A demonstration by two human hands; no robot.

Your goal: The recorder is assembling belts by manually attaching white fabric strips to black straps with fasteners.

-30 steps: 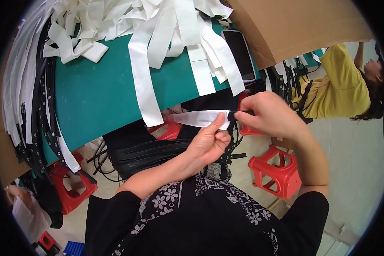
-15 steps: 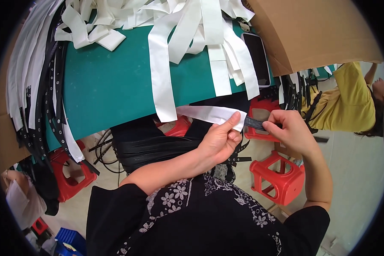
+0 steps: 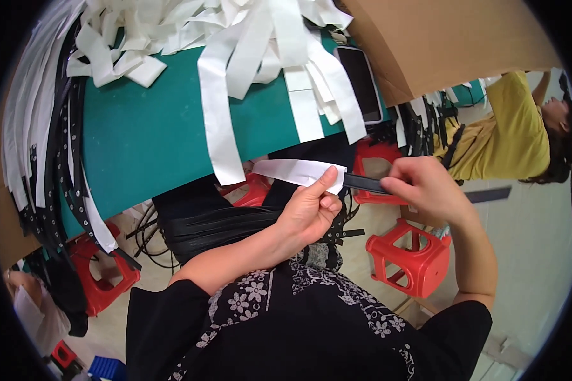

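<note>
My left hand (image 3: 311,206) pinches the end of a white paper strip (image 3: 295,171) between thumb and fingers, just below the edge of the green table (image 3: 146,140). My right hand (image 3: 426,184) grips a narrow black strap (image 3: 365,183) that comes out from under the white strip, a short way to the right of my left hand. A bundle of black straps (image 3: 222,225) lies across my lap beneath the left forearm.
A heap of white strips (image 3: 235,38) hangs over the table, with a dark phone (image 3: 361,82) and a brown cardboard sheet (image 3: 438,38) beside it. Black studded straps (image 3: 51,165) drape the table's left edge. Red stools (image 3: 410,257) stand below. A person in yellow (image 3: 508,133) works at right.
My hands have drawn apart: the right hand slid to the right, pulling the black strap out from the white strip, which the left hand keeps holding.
</note>
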